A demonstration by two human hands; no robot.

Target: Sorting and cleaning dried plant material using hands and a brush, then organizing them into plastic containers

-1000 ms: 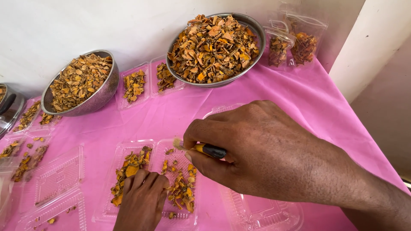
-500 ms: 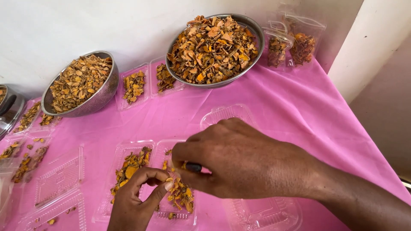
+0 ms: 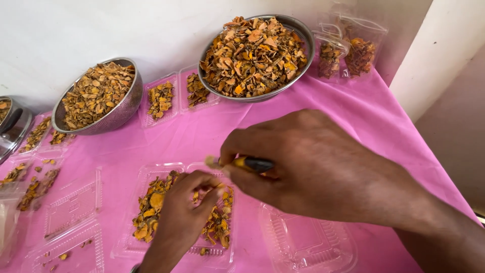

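- We see the left hand nearest, fingers curled in a pinch over the clear two-cell tray, fingertips touching the dried orange-brown chips in it; whether a chip is actually gripped we cannot tell.
- Right hand just above and right of it, fingers clenched round a small brush: dark-and-yellow handle, pale tip poking out left of the thumb, just above the left fingertips.
- Empty clear tray lies right of the left fingers, under the right wrist.
- Left of the fingers, more clear trays, some with a few chips.
- All on a pink tablecloth.
- Beyond the fingers, a filled twin tray between two bowls.
- Mesh steel bowl of chips far left; large steel bowl heaped with chips straight beyond the right hand.
- Farthest right, clear pouches of chips by the wall.
- Metal container at the left edge, partly cut off.
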